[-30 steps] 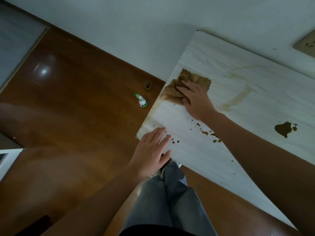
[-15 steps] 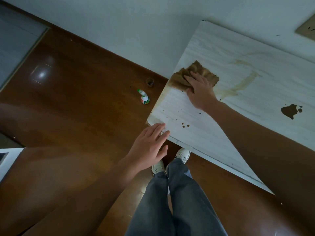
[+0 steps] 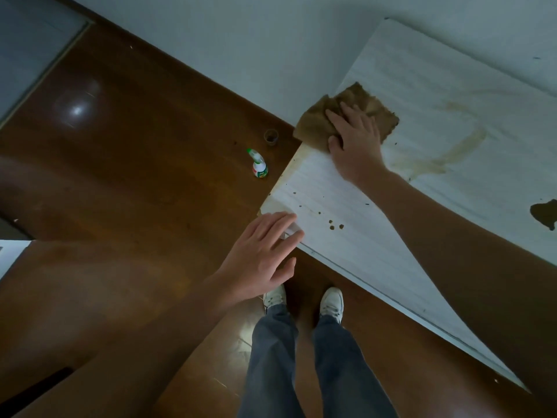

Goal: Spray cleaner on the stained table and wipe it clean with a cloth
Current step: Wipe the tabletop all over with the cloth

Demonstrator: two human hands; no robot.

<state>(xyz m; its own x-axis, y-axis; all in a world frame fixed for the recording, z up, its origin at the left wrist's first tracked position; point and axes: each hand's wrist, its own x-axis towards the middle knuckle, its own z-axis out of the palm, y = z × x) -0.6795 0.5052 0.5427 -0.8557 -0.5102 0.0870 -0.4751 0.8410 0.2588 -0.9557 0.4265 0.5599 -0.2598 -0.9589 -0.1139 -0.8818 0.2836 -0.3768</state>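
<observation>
Cloth (image 3: 346, 116) under flat right hand (image 3: 355, 143)

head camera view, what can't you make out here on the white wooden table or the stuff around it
- Dark brown blob stain: cut off by the right frame edge.
- Table under the right hand and forearm: hidden, so stains there are unknown.
- Brown crumpled cloth: middle covered by that hand.
- Small green-capped white spray bottle on the floor: label too small to read.

The right hand (image 3: 354, 140) has pushed the cloth (image 3: 313, 122) to the table (image 3: 422, 86) edge.
</observation>
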